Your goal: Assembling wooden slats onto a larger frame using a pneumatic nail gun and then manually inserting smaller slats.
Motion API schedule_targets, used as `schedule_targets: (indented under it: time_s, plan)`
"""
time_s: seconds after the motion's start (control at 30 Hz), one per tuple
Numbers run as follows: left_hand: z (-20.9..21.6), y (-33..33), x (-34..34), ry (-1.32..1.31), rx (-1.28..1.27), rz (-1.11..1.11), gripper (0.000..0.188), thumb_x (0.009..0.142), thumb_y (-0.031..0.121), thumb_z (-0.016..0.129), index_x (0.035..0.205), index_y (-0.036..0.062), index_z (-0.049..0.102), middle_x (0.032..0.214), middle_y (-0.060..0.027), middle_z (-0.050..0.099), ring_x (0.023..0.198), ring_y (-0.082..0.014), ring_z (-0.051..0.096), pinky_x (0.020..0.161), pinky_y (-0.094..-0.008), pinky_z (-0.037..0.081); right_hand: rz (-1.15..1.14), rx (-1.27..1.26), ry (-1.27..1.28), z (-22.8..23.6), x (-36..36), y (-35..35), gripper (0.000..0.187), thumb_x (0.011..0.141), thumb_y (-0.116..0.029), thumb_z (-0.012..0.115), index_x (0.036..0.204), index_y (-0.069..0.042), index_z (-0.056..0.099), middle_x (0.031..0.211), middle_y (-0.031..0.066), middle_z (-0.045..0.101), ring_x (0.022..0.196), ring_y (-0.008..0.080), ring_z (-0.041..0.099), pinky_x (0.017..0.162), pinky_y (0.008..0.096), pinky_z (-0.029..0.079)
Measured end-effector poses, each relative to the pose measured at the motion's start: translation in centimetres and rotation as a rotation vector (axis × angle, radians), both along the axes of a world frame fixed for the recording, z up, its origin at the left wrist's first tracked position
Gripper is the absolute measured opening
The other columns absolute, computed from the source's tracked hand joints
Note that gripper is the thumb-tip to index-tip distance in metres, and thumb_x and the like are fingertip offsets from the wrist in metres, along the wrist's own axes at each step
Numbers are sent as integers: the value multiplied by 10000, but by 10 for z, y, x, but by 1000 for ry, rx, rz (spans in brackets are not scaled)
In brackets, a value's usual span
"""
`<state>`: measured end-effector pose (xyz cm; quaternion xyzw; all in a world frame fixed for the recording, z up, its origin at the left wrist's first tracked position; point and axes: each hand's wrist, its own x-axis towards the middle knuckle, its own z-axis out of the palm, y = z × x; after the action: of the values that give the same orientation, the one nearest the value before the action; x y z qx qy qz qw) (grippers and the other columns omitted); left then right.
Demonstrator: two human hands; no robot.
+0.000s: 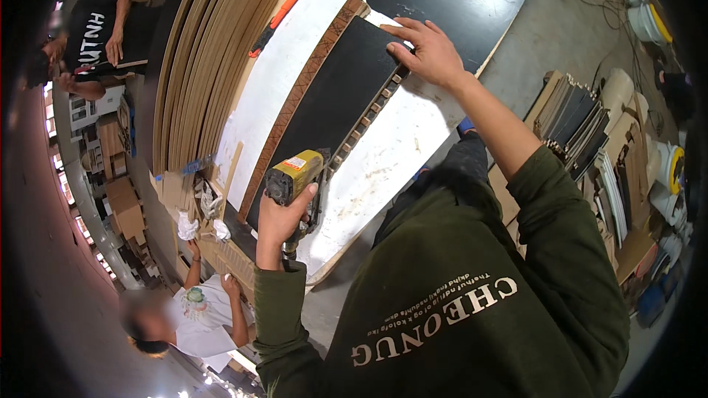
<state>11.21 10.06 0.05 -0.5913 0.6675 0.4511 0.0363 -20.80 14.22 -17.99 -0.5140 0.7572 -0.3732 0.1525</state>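
Note:
My left hand (280, 215) is wrapped round the grip of a yellow-and-black nail gun (299, 168). The tool stands at the near end of a long black panel (324, 92). A strip with small wooden blocks (369, 116) runs along the panel's right edge, and a brown patterned strip (295, 107) along its left. At the far right corner my right hand (429, 51) rests with fingers spread, its thumb by the block strip. The nail gun's nose is hidden behind its body.
Beneath lies a white-topped board (350, 214). A hammer (290, 7) with an orange handle rests beyond, beside stacked brown boards (214, 51). One person (210, 309) is at lower left, another (99, 37) at upper left. Offcuts (571, 118) and buckets (645, 18) stand at right.

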Motion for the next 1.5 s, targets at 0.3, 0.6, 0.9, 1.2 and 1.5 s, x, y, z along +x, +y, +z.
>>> schedule_targets:
  time_s: [0.3,0.6,0.9,1.2,1.5]
  plan:
    - [3,-2,-2,25,45,18,402,816,210,733,1100,-34,586,731,-38,583,532,-102,538,487,-262,477,-21,-14,22,-2,2,0,400,914,-440,495,1273,-289,587,1368,89,513,1228,244,512,1135,445,263]
    - [0,-9,-25,-74,40,-84,410,826,245,730,1092,-42,607,731,-29,580,529,-104,532,484,-265,471,-17,-25,5,1,3,-1,396,912,-439,503,1263,-281,595,1360,80,520,1227,239,512,1135,445,265]
    - [2,-9,-29,23,37,-40,428,805,246,746,1091,-42,606,775,-50,618,524,-91,540,476,-249,458,-27,-49,17,-3,3,0,390,921,-428,515,1277,-285,584,1368,82,510,1162,252,559,1130,457,274]
    - [-1,-17,-51,23,58,-91,412,810,231,741,1082,-41,593,743,-42,595,508,-97,528,464,-251,458,-43,-66,8,-2,4,1,376,924,-412,515,1263,-272,598,1347,85,527,1156,244,562,1133,458,266]
    - [3,-20,-59,-54,49,-122,430,805,245,754,1084,-47,605,721,-40,598,514,-101,532,483,-256,446,-35,-62,-40,-3,2,-1,398,897,-405,513,1247,-244,614,1318,101,545,1206,246,525,1130,456,268]
